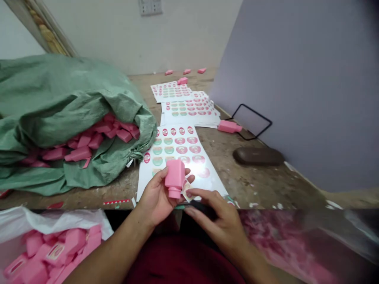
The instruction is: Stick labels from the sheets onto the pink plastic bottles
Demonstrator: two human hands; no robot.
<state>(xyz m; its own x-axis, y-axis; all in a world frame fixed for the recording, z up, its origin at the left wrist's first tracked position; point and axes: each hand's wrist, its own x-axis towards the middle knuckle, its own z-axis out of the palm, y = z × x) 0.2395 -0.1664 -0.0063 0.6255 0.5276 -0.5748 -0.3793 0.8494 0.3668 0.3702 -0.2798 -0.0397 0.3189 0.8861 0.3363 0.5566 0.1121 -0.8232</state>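
Observation:
My left hand (158,197) is wrapped round a small pink plastic bottle (174,175), tilted with its neck towards me. Close to the bottle's neck, my right hand (217,215) has a small pale sticker (187,191) at its index fingertip. A dark object (204,210) shows between that hand's thumb and fingers; its kind is unclear. Beneath the bottle lies a white sticker sheet (174,138) printed with rows of red, pink and green labels, partly covered by my hands. More sticker sheets (192,114) lie behind it in overlapping stacks.
At left, a green sack (65,94) spills pink bottles (83,146). Below the table edge, a white bag (59,217) holds labelled bottles (56,252). Right are a lying bottle (229,126), a black wire frame (251,110) and a brown case (258,156) beside a grey panel (296,86).

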